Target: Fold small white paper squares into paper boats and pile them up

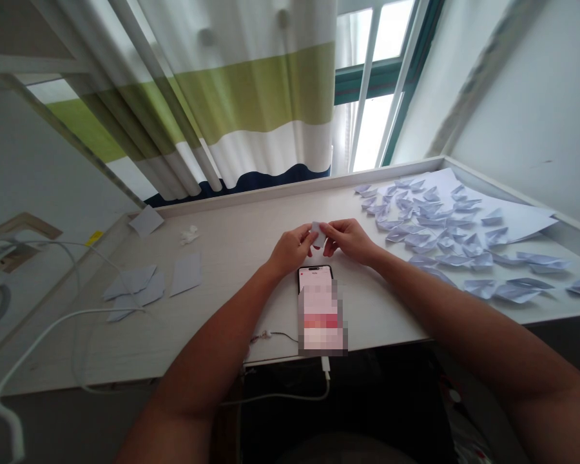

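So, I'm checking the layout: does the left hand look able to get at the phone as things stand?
Probably yes: the phone lies close by the left hand, with nothing visible between them, though that hand pinches a small white paper piece.

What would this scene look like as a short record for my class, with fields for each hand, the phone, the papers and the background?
Left hand: pinching a small white paper piece
Right hand: gripping the same piece from the other side
Phone: on the tabletop, below the hands in view; screen partly pixelated; white cable at its near end
Folded papers: many, boat-like, at right, some on a large white sheet
Flat papers: several, at left
Background: white-and-green curtain, window
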